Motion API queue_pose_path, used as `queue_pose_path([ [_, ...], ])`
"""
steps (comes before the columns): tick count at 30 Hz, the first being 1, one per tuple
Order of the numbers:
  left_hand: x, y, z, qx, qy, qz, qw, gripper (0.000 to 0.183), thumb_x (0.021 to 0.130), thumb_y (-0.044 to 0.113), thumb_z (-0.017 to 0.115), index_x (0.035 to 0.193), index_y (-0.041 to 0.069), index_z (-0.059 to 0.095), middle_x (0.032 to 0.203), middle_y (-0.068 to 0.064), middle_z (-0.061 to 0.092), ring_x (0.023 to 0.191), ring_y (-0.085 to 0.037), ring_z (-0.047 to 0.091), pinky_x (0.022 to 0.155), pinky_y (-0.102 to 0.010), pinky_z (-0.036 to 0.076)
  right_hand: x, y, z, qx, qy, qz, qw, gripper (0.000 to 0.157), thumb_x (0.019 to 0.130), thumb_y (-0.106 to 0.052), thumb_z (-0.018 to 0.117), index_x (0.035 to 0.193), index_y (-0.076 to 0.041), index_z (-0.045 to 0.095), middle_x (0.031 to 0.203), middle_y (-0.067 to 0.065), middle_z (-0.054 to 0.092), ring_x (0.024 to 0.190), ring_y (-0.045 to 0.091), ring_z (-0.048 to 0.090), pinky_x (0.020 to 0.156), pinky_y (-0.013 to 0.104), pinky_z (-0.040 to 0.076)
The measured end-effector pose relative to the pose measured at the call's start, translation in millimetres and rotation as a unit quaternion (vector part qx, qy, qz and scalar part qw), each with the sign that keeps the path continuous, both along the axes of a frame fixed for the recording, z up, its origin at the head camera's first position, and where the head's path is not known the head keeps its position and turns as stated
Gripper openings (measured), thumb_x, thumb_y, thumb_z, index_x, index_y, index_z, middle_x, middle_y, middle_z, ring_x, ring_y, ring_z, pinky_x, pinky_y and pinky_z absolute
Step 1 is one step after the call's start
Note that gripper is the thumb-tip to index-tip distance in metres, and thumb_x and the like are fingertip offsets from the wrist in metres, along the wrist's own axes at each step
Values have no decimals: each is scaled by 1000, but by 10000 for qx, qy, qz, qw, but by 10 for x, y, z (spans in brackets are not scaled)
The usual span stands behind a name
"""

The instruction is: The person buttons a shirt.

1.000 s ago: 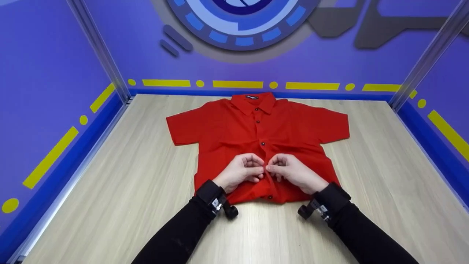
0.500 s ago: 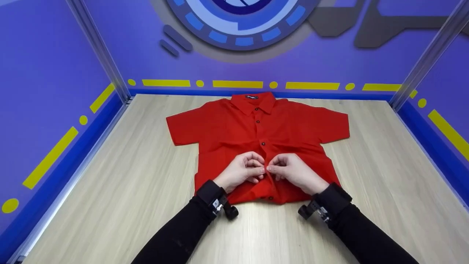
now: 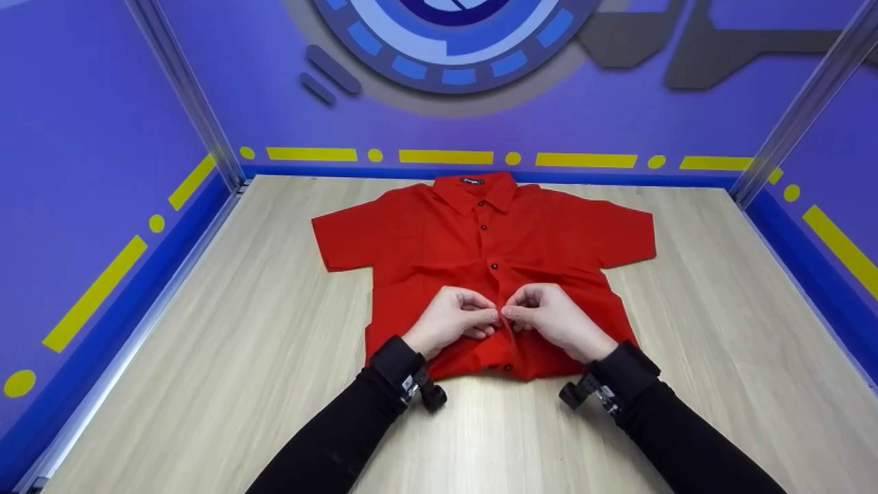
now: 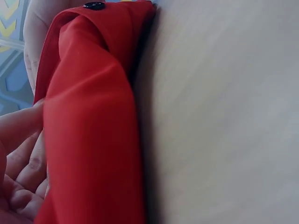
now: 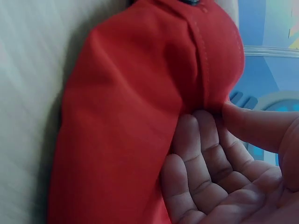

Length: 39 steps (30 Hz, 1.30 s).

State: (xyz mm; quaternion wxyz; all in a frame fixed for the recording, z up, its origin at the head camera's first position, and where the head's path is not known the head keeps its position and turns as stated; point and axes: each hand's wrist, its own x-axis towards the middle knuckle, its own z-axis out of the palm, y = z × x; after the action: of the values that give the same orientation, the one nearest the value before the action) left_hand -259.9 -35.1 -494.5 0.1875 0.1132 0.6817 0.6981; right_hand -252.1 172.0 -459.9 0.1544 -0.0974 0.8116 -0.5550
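Note:
A red short-sleeved shirt [image 3: 425, 233] lies front up, its collar toward the back wall. Dark buttons run down its middle, one button [image 3: 494, 265] just above the hands and another button [image 3: 507, 367] near the hem. My left hand [image 3: 453, 319] pinches the front placket from the left between thumb and fingers. From the other side my right hand [image 3: 552, 319] pinches the placket's edge, fingertips close to the left ones. The cloth there is lifted into a ridge. In the right wrist view the stitched placket [image 5: 210, 60] rises above the thumb. Whatever sits between the fingertips is hidden.
The shirt lies on a light wood-grain table [image 3: 240, 309]. Blue-purple panels with yellow marks, such as the back wall [image 3: 439, 123], enclose it on the left, back and right. A metal post [image 3: 185, 89] stands at the back left corner.
Both hands keep their pinch on the placket and have shifted very slightly to the right. The rest of the shirt lies as before.

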Motion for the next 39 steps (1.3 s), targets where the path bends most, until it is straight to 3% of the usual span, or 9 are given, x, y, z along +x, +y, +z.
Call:
queue_pose_path([
  [6, 11, 4, 16, -24, 1, -148, 9999, 14, 88, 18, 71, 97, 8, 76, 88, -14, 75, 79, -25, 74, 70, -33, 60, 5, -9, 1, 606, 518, -65, 9968, 9, 89, -20, 71, 89, -11, 69, 84, 11, 68, 76, 25, 64, 71, 34, 53],
  [14, 9, 8, -1, 88, -206, -162, 9996, 20, 84, 27, 76, 95, 10, 78, 88, -15, 75, 80, -27, 74, 70, -31, 60, 25, -45, 14, 1431, 1160, -18, 9829, 8, 87, -26, 73, 83, -20, 69, 74, -1, 66, 65, 17, 57, 60, 29, 48],
  [23, 3, -15, -21, 297, -681, -126, 9972, 23, 85, 24, 75, 97, 5, 76, 85, -15, 74, 75, -22, 74, 65, -26, 59, 37, -48, 12, 1391, 1125, 109, 9838, 9, 86, -27, 75, 84, -21, 69, 77, -2, 67, 67, 17, 57, 62, 27, 48],
  [31, 6, -9, -14, 319, -787, -146, 9963, 18, 88, 19, 72, 97, 3, 75, 81, -11, 73, 71, -19, 73, 63, -25, 58, 26, -44, 9, 1393, 1074, 223, 9842, 10, 86, -30, 74, 86, -22, 69, 79, -3, 69, 69, 16, 59, 63, 28, 49],
  [39, -4, -4, -36, 194, -812, -112, 9964, 18, 89, 17, 70, 98, 2, 73, 78, -7, 71, 69, -16, 71, 62, -24, 58, 14, -10, 17, 1206, 798, 375, 9888, 9, 92, -23, 66, 90, -17, 71, 82, 6, 69, 75, 22, 65, 72, 33, 52],
])
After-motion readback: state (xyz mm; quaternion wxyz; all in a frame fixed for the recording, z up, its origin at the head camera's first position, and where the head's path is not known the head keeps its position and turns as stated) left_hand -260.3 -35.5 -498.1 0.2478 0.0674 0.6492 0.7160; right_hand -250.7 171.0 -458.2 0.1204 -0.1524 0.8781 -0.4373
